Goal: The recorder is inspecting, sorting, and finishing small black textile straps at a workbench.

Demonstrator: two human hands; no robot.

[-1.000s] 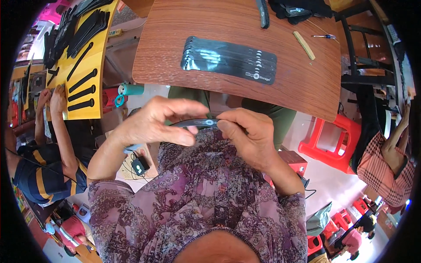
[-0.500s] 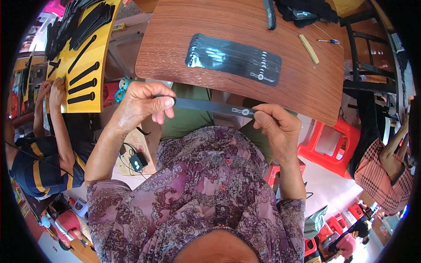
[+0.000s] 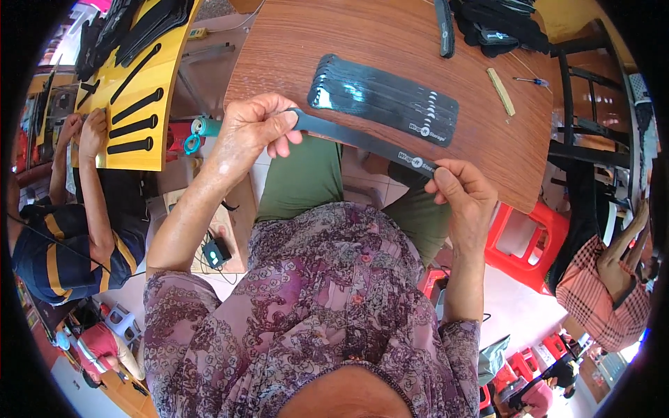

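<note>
A black flat strap (image 3: 359,141) with white print near its right end is stretched between my hands, over the near edge of the wooden table. My left hand (image 3: 259,127) pinches its rounded left end between thumb and fingers. At the other end, my right hand (image 3: 463,187) pinches the strap just past the print. Beyond it, a fanned, overlapping row of similar black straps (image 3: 380,97) lies on the table (image 3: 279,49), their printed ends to the right.
Toward the back right are a heap of black straps (image 3: 498,31), a single strap (image 3: 444,28), a yellowish stick (image 3: 500,92) and a screwdriver (image 3: 533,81). A co-worker's hands (image 3: 93,132) rest at a yellow table (image 3: 155,83) holding more straps. A red stool (image 3: 523,244) stands at right.
Both hands have moved up and outward over the table edge, carrying the strap toward the fanned row. The strap now slants down to the right, and the view has shifted slightly.
</note>
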